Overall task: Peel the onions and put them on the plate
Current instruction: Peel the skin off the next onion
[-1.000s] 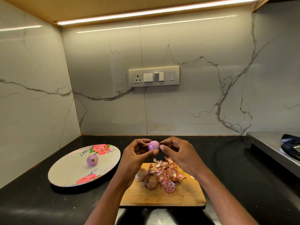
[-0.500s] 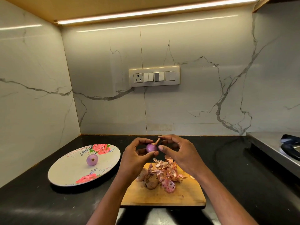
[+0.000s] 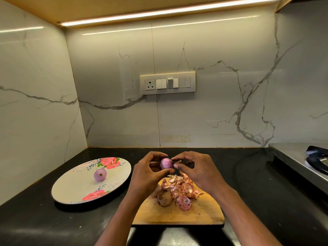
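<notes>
A small purple onion [image 3: 166, 163] is held in the air above the wooden cutting board [image 3: 200, 214]. My left hand [image 3: 147, 172] grips it from the left, fingers curled round it. My right hand [image 3: 198, 170] pinches its right end with thumb and fingertips. On the board lie an unpeeled brown onion [image 3: 165, 197] and a heap of pink peels [image 3: 181, 189]. One peeled onion [image 3: 100, 174] sits on the white flowered plate [image 3: 74, 190] to the left.
The black counter [image 3: 257, 183] runs back to a marble wall with a switch panel [image 3: 167, 83]. A steel stove [image 3: 301, 162] stands at the right edge. The marble side wall closes off the left.
The onion has been turned in my fingers; the dry stem that stuck up half a second ago no longer shows. Both hands stay above the board.
</notes>
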Demonstrator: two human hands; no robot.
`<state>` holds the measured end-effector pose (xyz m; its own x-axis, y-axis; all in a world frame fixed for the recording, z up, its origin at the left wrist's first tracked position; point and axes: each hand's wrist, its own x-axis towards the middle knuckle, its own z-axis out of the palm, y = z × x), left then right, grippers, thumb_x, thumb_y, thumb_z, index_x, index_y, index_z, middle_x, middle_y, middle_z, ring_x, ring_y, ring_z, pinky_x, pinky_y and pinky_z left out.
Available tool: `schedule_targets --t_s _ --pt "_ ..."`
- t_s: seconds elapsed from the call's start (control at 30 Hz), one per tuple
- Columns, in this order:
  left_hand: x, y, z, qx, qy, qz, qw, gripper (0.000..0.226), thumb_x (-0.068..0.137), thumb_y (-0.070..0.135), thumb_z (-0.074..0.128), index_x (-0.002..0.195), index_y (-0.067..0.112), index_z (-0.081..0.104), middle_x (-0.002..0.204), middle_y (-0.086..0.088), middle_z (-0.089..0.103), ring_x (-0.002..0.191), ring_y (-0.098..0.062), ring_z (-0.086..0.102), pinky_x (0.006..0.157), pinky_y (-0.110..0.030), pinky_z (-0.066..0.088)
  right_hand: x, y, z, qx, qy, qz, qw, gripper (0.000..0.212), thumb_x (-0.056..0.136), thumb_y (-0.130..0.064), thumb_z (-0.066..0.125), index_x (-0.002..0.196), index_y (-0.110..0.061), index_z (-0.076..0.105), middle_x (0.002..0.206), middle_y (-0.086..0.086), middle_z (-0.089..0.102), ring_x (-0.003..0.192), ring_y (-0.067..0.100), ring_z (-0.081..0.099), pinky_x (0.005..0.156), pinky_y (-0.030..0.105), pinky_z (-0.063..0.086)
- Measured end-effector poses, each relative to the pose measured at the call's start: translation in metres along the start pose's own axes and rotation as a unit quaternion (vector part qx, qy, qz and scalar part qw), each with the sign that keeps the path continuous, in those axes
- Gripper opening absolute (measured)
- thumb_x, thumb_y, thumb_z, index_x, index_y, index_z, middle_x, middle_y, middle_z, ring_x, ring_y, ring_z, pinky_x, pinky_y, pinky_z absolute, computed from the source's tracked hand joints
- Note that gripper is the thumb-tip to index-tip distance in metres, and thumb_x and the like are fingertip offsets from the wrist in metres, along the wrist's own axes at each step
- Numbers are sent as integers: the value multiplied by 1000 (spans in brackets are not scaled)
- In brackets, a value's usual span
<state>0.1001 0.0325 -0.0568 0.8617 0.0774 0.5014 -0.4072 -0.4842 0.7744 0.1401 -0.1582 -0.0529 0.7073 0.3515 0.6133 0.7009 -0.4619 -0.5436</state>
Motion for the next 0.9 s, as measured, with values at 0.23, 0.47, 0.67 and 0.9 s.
schedule_targets --t_s 0.23,0.47,0.67,0.9 --pt "-1 6 0 -30 -2 -21 999 47 70 30 86 111 33 62 110 14 68 95 0 68 74 -13 54 0 0 0 -70 45 -27 996 12 88 -31 74 100 -32 74 96 -18 66 89 2 61 74 15 50" --pt "-3 10 1 -82 -16 -40 996 50 67 32 84 112 28 63 110 11 68 99 -6 70 81 -22 59 -1 -5 0 -102 57 1 993 8 93 -32 69 100 -32 73 97 -22 63 89 0 55 72 7 36" --pt "-5 9 2 -94 -25 -14 995 48 72 5 85 111 21 62 111 6 69 101 -8 71 86 -24 58 2 -7 2 -80 44 48 995 12 98 -33 61 105 -31 70 96 -21 61 90 4 57 74 21 45" --pt "-3 5 0 -89 -11 -5 996 48 73 3 85 109 23 62 112 7 67 103 -7 69 83 -21 57 2 -8 1 96 14 106 990 17 99 -28 59 110 -24 71 100 -10 69 95 9 65 75 21 58"
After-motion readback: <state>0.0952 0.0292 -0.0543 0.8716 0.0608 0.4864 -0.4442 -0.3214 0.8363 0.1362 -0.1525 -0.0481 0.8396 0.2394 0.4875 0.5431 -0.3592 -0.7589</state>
